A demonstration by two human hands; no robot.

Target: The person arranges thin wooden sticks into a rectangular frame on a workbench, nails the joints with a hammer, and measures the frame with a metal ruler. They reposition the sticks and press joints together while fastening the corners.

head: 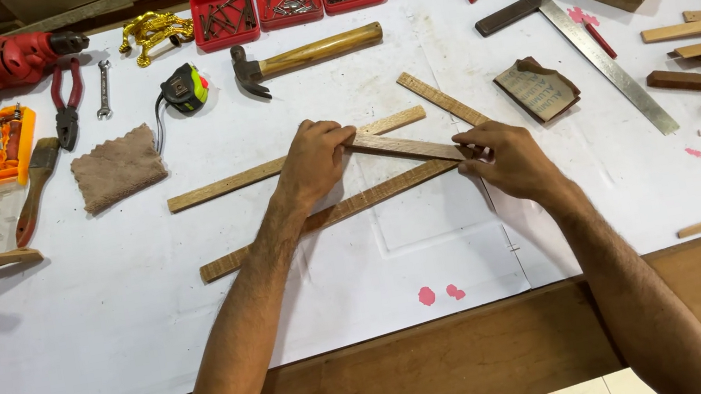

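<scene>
Four thin wooden strips (404, 149) lie crossed mid-table on the white sheet (106, 311), well in from the front edge. Left hand (312, 164) rests fingers-down on the crossing of the upper long strip (218, 188) and a short diagonal one, pressing it flat. Right hand (508, 158) pinches the junction where the short strips meet the lower long strip (370, 199). Strips run between both hands and out past the left one. Hammer (304, 54) and tape measure (185, 90) sit toward the back edge.
</scene>
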